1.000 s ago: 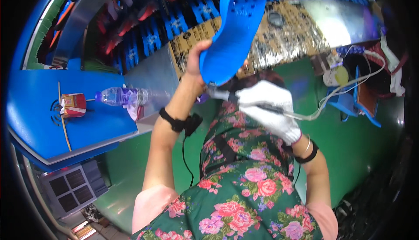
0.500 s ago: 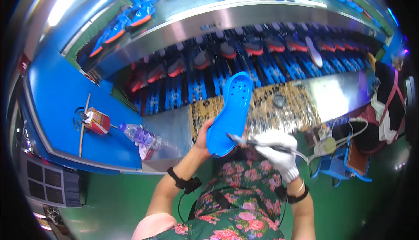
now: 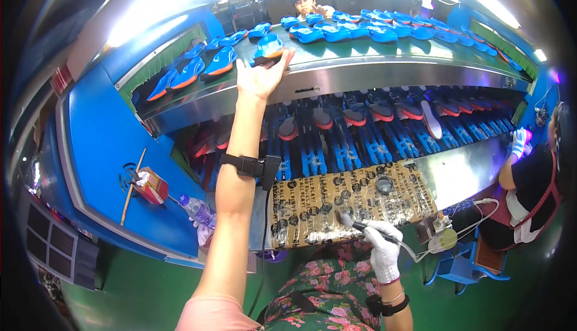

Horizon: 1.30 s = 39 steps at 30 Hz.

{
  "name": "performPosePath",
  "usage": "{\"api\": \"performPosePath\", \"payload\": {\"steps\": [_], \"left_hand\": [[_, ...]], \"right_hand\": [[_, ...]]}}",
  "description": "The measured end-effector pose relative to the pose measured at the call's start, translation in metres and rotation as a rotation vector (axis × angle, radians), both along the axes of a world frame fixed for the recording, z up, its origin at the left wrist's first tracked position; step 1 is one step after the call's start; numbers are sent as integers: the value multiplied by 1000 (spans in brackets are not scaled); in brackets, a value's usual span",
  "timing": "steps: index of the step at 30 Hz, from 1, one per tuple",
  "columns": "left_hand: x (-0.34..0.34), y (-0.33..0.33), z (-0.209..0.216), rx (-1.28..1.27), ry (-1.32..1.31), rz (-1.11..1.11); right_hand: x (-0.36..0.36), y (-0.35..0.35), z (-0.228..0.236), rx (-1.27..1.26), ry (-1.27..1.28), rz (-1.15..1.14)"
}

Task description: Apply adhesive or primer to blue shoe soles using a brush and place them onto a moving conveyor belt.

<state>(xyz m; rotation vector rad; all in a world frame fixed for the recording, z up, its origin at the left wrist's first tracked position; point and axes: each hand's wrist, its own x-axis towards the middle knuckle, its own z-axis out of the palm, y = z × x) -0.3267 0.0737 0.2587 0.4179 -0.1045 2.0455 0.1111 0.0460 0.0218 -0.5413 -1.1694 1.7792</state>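
Stretched far forward, my bare left hand [image 3: 262, 78] grips a blue shoe [image 3: 268, 47] by its underside at the front edge of the raised shelf. Other blue shoes with orange sole edges, such as this shoe [image 3: 220, 62], stand to its left. My right hand [image 3: 384, 248], in a white knit glove, is closed round a brush [image 3: 359, 226] with a dark handle. Its pale tip points left, above the brown taped cardboard [image 3: 354, 202] on the bench. A thin hose [image 3: 415, 254] runs from the brush hand toward a small device on the right.
Below the shelf, several grey-and-red soles [image 3: 354, 117] sit on blue racks. A round dark lid [image 3: 384, 184] lies on the cardboard. Left are a plastic bottle [image 3: 197, 209], a red box [image 3: 151, 186] and a stick. Co-workers are behind the shelf and at the right, near a blue stool [image 3: 460, 268].
The blue clog-like piece with holes is gone from my left hand, which has reached up to a shoe on the shelf. My right hand has lowered slightly, still with the brush.
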Motion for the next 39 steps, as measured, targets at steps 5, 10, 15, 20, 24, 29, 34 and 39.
{"api": "performPosePath", "payload": {"steps": [5, 10, 15, 20, 24, 29, 34, 39], "left_hand": [[36, -31, -33, -127, 54, 78], [81, -43, -102, -370, 358, 93], [116, -30, -140, -401, 345, -113], [183, 10, -140, -570, 664, 141], [210, 17, -138, -566, 787, 270], [219, 30, -144, -575, 908, 491], [223, 45, -155, -622, 982, 584], [234, 62, -169, -660, 1085, 676]], "right_hand": [[10, -15, -12, -11, -55, -21], [8, -13, 4, 406, -225, -184], [-13, -18, 41, 863, -267, -254], [-26, -22, 50, 1122, -259, -98], [-26, -41, 62, 1367, -305, -56], [-29, -58, 71, 1361, -270, -51], [-36, -61, 76, 1274, -350, -11], [-43, -49, 69, 1229, -473, -43]]}}
